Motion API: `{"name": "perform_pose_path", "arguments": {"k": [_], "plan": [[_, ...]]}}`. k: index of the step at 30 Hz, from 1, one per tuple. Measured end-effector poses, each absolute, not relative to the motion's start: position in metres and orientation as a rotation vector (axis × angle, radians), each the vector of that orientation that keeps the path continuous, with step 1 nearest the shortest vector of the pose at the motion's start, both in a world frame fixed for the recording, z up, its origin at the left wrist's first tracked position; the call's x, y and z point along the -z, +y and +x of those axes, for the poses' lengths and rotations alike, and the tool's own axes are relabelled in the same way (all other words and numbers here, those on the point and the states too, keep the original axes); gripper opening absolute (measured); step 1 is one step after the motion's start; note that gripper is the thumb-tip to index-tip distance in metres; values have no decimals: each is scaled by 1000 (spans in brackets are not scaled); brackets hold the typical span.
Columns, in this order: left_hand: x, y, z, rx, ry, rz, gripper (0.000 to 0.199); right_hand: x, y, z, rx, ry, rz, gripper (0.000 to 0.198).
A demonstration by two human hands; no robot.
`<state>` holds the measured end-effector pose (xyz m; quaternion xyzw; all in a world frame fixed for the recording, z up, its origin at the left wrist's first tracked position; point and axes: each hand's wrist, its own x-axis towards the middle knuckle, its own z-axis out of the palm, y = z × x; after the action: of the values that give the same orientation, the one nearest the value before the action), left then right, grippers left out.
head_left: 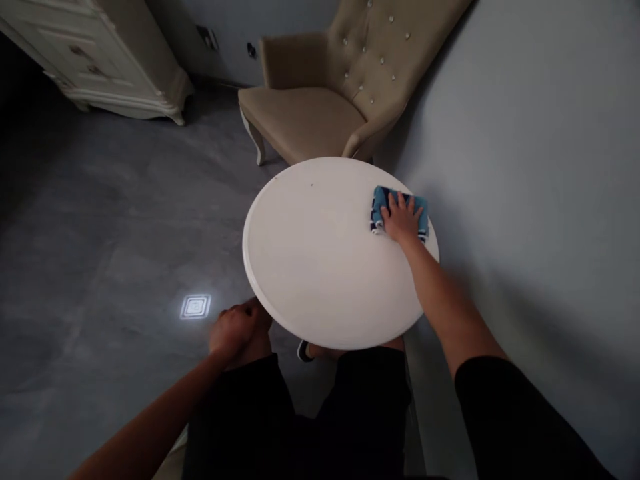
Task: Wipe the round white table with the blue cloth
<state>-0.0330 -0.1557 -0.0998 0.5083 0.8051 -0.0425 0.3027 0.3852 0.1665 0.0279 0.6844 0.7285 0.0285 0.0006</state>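
Observation:
A round white table (320, 267) stands before my knees. On its right side lies a folded blue cloth (420, 208) with dark and white stripes along its edges. My right hand (401, 219) presses flat on this cloth, fingers spread, near the table's right rim. A small dark speck (312, 185) shows on the far part of the tabletop. Below the table's left edge, my left hand (234, 331) rests on my left knee with its fingers curled in. Nothing shows inside that hand.
A tan armchair (305, 120) with a buttoned back stands just behind the table. The grey wall (540, 167) runs close along the right. A pale cabinet (135, 60) stands far left. A bright square pattern (195, 307) shows on the grey floor (125, 253).

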Motion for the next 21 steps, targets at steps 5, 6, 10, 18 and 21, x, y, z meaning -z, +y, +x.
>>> {"name": "perform_pose_path", "arguments": {"k": [5, 6, 10, 18, 21], "plan": [[99, -152, -36, 153, 2146, 1340, 63, -31, 255, 379, -71, 2214, 2223, 78], [98, -152, -35, 158, 2140, 1344, 63, -31, 262, 379, -74, 2213, 2222, 78], [96, -154, -33, 140, 2128, 1367, 67, -33, 260, 379, -73, 2229, 2198, 78], [88, -160, -29, 104, 2142, 1381, 64, -33, 121, 378, -83, 2255, 2125, 74], [82, -161, -22, 113, 2124, 1384, 65, -29, 37, 378, -113, 2300, 2049, 74]]}}
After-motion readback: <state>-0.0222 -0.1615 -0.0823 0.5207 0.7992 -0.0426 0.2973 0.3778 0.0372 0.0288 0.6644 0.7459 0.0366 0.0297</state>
